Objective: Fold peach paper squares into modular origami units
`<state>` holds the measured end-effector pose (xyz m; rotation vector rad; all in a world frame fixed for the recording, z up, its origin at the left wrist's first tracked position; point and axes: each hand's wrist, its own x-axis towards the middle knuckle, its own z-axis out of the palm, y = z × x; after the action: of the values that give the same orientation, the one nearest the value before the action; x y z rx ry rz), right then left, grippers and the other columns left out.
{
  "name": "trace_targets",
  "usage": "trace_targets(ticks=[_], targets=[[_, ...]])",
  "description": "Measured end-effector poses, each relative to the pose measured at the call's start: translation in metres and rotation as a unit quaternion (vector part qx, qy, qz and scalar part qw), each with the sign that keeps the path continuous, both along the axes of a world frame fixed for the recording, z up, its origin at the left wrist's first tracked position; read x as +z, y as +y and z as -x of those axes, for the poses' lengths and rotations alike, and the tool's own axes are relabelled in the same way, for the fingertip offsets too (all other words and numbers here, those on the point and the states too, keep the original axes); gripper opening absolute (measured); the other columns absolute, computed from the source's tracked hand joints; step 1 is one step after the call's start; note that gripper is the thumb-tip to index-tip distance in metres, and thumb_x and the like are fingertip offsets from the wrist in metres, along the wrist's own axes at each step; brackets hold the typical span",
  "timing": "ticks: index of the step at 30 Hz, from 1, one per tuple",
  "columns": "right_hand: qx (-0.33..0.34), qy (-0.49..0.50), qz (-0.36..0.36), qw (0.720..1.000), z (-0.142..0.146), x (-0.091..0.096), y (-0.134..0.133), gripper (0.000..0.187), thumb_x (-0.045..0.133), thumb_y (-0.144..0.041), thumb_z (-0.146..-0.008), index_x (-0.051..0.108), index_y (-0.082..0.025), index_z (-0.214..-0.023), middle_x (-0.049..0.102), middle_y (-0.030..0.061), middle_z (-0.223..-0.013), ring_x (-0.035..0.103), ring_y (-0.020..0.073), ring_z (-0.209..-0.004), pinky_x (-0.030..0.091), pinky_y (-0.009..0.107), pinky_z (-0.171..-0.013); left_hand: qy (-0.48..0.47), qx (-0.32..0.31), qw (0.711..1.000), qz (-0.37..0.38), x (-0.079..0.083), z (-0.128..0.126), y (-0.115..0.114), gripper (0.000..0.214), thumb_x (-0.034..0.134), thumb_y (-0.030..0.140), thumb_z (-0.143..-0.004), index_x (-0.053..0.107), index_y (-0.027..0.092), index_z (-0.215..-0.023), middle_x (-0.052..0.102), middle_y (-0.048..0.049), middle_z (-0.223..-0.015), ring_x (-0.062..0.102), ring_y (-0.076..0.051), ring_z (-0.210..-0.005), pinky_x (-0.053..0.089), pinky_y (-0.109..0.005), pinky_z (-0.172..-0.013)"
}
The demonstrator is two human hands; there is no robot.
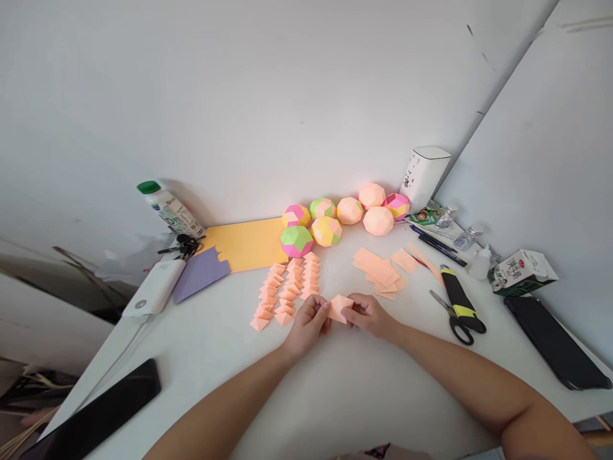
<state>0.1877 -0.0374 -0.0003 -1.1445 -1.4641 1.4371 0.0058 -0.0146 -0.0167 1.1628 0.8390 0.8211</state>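
Observation:
My left hand [307, 326] and my right hand [368, 315] both pinch one small piece of orange paper [339, 307] just above the white table [306, 377]. Left of my hands lie rows of several folded orange paper units [286, 291]. Behind my right hand is a loose pile of flat orange paper squares [380, 268]. At the back stand several paper balls, pink-green [296, 241], yellow [326, 230] and plain orange [378, 220].
Scissors [454, 313] and a black-yellow knife lie right of my hands, a black phone [555, 342] further right. Yellow [246, 243] and purple sheets, a white power bank [156, 287], keys, a bottle [170, 211] sit left. Another dark phone [103, 412] lies front left. Milk carton [522, 271], pens.

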Motion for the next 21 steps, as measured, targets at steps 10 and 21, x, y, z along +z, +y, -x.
trace_targets(ticks=[10,21], targets=[[-0.001,0.010,0.014,1.000,-0.003,-0.007,0.003,0.029,0.058,-0.041,-0.082,0.051,-0.017,-0.070,0.050,-0.0041,-0.055,0.047,0.0090,-0.049,0.035,0.021,-0.047,0.082,-0.066,0.992,-0.063,0.010,0.003,-0.004,0.031,0.053,0.045,-0.083,0.045,0.017,-0.071,0.043,0.0055,-0.058,0.039,-0.007,-0.052,0.029,-0.020,-0.049],[0.001,0.019,0.004,1.000,-0.001,-0.006,0.002,0.024,0.058,-0.039,-0.082,0.058,-0.015,-0.081,0.057,0.0002,-0.069,0.052,0.0105,-0.057,0.042,0.023,-0.053,0.009,-0.025,0.999,-0.029,0.002,0.004,0.003,0.031,0.058,0.041,-0.081,0.047,0.017,-0.066,0.047,0.0043,-0.060,0.041,-0.007,-0.050,0.031,-0.021,-0.049]])
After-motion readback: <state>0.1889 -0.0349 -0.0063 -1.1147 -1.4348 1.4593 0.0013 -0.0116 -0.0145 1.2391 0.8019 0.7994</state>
